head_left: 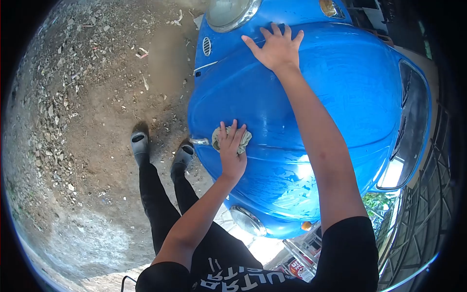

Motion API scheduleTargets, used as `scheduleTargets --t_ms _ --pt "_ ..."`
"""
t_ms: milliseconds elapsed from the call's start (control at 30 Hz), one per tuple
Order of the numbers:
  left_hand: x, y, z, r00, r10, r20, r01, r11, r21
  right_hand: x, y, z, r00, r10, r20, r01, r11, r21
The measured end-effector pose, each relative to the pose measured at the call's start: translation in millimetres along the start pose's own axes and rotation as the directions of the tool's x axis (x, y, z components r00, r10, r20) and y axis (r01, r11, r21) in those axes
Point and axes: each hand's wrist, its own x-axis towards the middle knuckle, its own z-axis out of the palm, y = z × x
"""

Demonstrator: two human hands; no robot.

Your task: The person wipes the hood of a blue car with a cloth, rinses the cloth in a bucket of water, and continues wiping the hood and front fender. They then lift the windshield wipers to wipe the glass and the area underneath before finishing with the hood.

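Hands apart: pressing wadded pale cloth (pixel 246 141) w/ L hand (pixel 232 153) nr front edge of hood (pixel 340 82), by chrome handle (pixel 199 141); touching hood w/ R hand (pixel 282 52), fingers splayed. Keep pressure even, overlap strokes, refold cloth if gritty. Looks glossy blue, w/ streaky smears & patchy marks nr glare (pixel 305 168).

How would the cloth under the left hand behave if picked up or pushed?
The cloth is probably floppy, since it lies bunched in soft folds under the left hand. It is probably light, being small beside the blue hood. Pushed, it may slide, since that surface looks glossy.
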Motion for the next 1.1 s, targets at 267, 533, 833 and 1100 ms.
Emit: scheduleTargets --t_ms 267,533,833,1100 --pt "149.1 22.4 -12.8 0.935 0.340 0.102 -0.346 0.937 0.046 -126.1 104.0 -68.8 0.920 0.197 -0.339 -0.109 0.959 0.263" --pt "148.1 36.4 13.2 0.971 0.237 -0.029 -0.235 0.970 0.063 -284.8 151.2 -54.3 0.842 0.523 -0.132 -0.451 0.817 0.359" --pt "179.9 93.7 30.4 0.864 0.481 0.150 -0.501 0.850 0.160 -278.5 135.9 -45.2 0.803 0.592 -0.070 -0.558 0.787 0.263" --pt "155.9 99.0 37.8 0.998 0.016 -0.062 -0.012 0.999 0.051 -280.0 135.5 -47.0 0.807 0.585 -0.085 -0.546 0.793 0.270"
